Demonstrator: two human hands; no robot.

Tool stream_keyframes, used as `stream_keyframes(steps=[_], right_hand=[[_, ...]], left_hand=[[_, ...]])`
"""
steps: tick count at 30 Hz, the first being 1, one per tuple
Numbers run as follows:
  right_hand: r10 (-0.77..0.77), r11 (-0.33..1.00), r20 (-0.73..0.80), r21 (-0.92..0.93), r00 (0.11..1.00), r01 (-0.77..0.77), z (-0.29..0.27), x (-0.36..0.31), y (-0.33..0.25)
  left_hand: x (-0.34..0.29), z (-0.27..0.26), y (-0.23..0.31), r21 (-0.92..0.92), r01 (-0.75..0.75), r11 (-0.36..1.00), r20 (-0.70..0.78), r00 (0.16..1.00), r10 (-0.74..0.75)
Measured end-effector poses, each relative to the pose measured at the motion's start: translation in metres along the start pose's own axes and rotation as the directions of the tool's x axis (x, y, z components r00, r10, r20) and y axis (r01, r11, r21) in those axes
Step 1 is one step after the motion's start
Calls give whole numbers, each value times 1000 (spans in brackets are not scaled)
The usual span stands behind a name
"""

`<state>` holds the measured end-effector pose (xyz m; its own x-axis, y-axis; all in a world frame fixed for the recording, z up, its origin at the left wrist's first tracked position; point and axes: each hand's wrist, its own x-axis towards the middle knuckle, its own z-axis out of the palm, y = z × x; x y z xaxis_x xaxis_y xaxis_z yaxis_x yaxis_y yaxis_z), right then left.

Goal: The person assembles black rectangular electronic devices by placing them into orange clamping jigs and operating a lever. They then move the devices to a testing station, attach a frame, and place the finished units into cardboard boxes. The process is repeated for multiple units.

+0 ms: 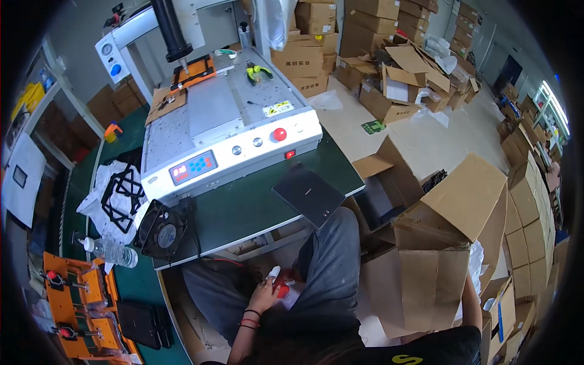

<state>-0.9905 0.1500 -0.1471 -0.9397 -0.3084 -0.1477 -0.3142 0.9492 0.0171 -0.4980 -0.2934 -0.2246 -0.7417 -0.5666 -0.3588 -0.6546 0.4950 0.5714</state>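
My left hand [265, 297] is low between my knees, dark bands on its wrist. Its fingers curl against a small red and white object [281, 288], whose kind I cannot make out; a white tip shows above them. My right forearm [471, 303] reaches down beside a large open cardboard box [433, 286] on the right. That hand is hidden behind the box's flaps, near clear plastic wrap [476, 264]. A flat black panel [308, 193] lies on the green table, its corner past the edge above my knee.
A white press machine [234, 152] with buttons stands on the table [243, 222]. Green-handled pliers [258, 73] lie on its bed. Left of it are a black fan [163, 230], black frames [125, 198], a clear bottle [112, 252] and orange fixtures [91, 304]. Opened cartons [389, 100] crowd the floor.
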Motion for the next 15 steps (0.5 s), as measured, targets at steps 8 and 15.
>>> stream_keyframes(steps=[8,15], right_hand=[[431,868,-696,493,574,-54,-214,-139,-28],[328,322,-645,763,690,560,-249,-178,-213]], left_hand=[[-16,-53,64,11,-182,983,-247,952,179],[-18,-117,164,-712,-473,519,-173,835,523]])
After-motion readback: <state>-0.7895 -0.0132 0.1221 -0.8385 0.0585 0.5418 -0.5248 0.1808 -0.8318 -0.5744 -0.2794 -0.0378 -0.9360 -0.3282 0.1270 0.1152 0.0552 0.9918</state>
